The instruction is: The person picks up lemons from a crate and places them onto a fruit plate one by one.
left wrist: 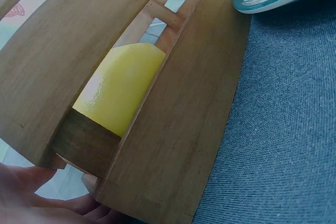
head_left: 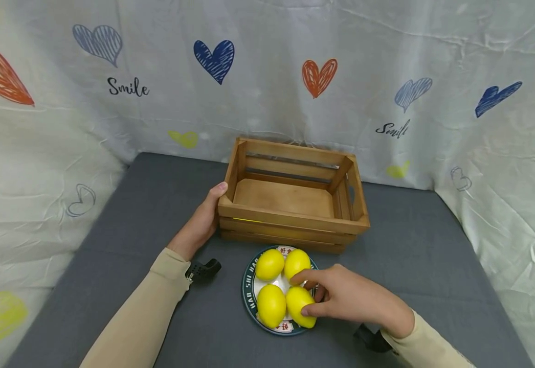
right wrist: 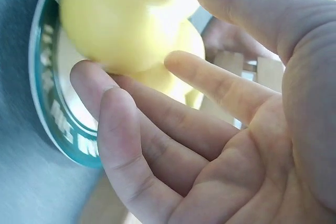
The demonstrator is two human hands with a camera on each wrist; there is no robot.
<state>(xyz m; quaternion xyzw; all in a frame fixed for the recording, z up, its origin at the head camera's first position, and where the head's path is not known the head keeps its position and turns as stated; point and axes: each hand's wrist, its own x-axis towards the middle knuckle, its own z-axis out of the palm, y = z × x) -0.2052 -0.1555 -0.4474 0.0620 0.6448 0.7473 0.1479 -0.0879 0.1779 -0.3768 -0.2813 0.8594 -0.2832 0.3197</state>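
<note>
My left hand grips the left end of a slatted wooden crate, thumb up at the rim. In the left wrist view, part of a lemon inside the crate shows through the gap between its slats. In front of the crate lies a round plate bearing several lemons. My right hand is over its right side, thumb against the front right lemon and index finger by the back right lemon. The right wrist view shows these fingers spread about a blurred lemon, not closed round it.
A grey cloth covers the table beneath the crate and plate. Behind the crate hangs a white curtain printed with hearts, and it also runs along both sides. The crate stands close to the back curtain.
</note>
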